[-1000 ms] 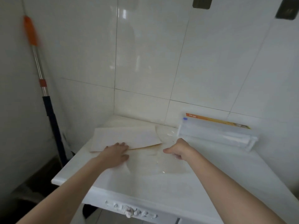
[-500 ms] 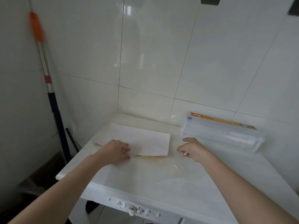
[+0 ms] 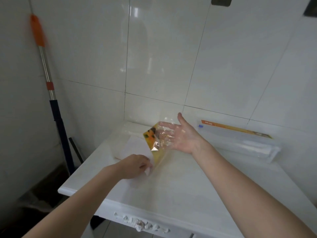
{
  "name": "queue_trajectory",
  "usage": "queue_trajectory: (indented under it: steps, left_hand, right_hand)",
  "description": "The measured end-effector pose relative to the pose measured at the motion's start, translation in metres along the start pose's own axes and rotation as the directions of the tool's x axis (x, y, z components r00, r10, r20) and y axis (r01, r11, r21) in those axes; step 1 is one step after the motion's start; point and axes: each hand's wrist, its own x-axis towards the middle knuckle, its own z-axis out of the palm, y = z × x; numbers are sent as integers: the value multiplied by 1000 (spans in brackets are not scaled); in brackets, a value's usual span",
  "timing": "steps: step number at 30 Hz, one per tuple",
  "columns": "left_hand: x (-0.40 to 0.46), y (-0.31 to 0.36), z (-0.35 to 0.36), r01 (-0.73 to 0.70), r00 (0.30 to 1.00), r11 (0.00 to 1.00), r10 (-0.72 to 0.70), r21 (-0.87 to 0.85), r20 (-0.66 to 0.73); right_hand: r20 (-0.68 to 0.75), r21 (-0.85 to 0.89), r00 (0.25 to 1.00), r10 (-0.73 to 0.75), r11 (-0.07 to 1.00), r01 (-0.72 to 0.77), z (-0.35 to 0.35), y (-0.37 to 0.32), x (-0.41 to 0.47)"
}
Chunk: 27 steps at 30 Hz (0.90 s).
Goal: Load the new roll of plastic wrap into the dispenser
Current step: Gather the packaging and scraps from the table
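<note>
Dispenser (image 3: 240, 140) lies far right on your worktop (image 3: 180, 186), long axis left-right along the wall, while your left hand (image 3: 135, 165) pinches white paper (image 3: 135, 146) and your right hand (image 3: 181, 136), fingers spread, lifts clear film (image 3: 158, 143).

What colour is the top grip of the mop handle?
Orange, on the mop handle, seen in the head view.

Walls: large glossy white tiles (image 3: 164, 54), thin dark joints, soft reflections.
Table: white top (image 3: 180, 182), carved front edge.
Left corner: mop handle (image 3: 46, 66) leaning, orange grip.
Floor: dark, shadowed.
</note>
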Motion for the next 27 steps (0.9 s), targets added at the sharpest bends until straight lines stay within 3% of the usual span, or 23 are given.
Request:
queue_trajectory:
  steps: [3, 5, 7, 10, 12, 15, 20, 23, 27]
  left_hand:
    - [-4, -3, 0, -26, 995, 999, 29, -34, 94]
    - [-7, -6, 2, -81, 985, 996, 86, -41, 149]
    - [-11, -10, 5, -124, 981, 992, 122, 8, 151]
    - [-17, -21, 1, -64, 998, 998, 64, -17, 13]
    - [-20, -29, -6, -47, 992, 998, 42, -38, -120]
    - [-25, -34, -21, 141, 926, 990, -137, -16, -351]
    - [-28, -47, -39, 516, 644, 856, -408, -25, -647]
    - [-33, -50, -45, 675, 563, 733, -585, -83, -584]
    - [-30, -58, -46, 750, 583, 632, -770, -194, -258]
  right_hand:
    - [7, -266, 999, -34, 963, 34, 20, 21, 17]
    - [-16, -496, 998, -65, 867, 49, 33, 38, 26]
    - [-7, -700, 997, -79, 712, 52, 37, 56, 37]
    - [34, -942, 995, -96, 331, 64, 34, 73, 49]
    - [61, -979, 994, -89, 186, 77, 31, 78, 52]
    - [118, -987, 991, -55, 103, 123, 27, 81, 51]
    - [159, -987, 984, -83, 24, 161, 23, 79, 48]
    - [189, -980, 977, -99, -76, 182, 20, 76, 42]
    - [225, -954, 971, -83, -220, 202, 14, 77, 33]
